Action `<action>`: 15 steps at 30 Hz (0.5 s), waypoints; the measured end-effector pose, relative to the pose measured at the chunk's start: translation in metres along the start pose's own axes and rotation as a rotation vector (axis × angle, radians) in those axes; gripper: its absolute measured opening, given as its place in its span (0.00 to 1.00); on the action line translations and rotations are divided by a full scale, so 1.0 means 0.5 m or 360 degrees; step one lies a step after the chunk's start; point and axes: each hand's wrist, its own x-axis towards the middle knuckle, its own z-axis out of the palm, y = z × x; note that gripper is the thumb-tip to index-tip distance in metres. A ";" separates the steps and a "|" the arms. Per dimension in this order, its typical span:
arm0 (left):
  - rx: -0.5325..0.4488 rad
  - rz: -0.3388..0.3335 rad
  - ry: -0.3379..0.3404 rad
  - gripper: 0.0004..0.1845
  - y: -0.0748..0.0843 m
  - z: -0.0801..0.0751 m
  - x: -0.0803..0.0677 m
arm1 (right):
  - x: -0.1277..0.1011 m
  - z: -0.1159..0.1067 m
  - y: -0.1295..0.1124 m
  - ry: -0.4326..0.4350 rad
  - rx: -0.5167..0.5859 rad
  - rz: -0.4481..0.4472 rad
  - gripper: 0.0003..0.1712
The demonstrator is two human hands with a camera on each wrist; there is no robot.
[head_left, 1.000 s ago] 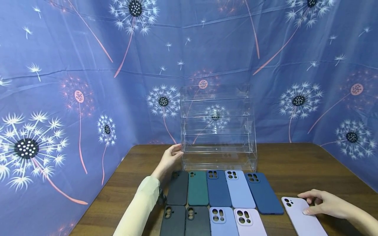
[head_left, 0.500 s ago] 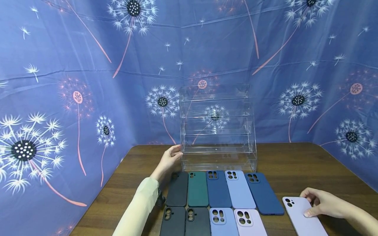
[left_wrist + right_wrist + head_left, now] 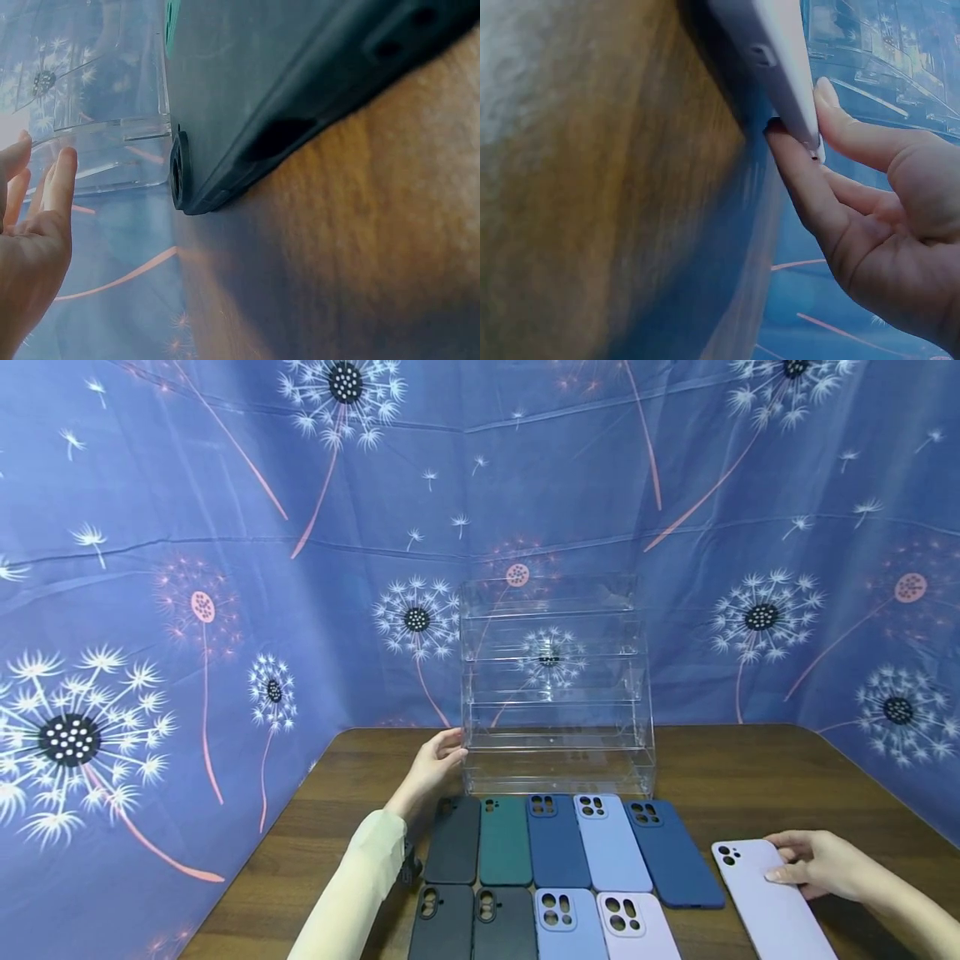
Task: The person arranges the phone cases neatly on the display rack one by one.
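Lilac case [image 3: 772, 902] is on the right of the desk [image 3: 720, 768], just beside but apart from the rightmost navy case [image 3: 675, 856] — right hand [image 3: 825, 864] pinches its right long edge, thumb on top, fingers under. Grip sits nearer the camera end, so the other may droop; pinch firm, lift level. Left hand [image 3: 431, 764], fingers loose against the left side of the clear rack [image 3: 555, 747], should steady — not shove
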 end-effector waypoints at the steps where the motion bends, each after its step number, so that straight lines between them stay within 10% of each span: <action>1: -0.0012 -0.0008 -0.0011 0.25 0.004 0.001 -0.002 | 0.001 0.001 -0.001 0.0048 -0.0046 -0.0008 0.42; 15: 0.0011 -0.0079 -0.0057 0.25 0.024 -0.001 -0.005 | 0.011 -0.007 -0.056 0.0339 0.0010 -0.0011 0.44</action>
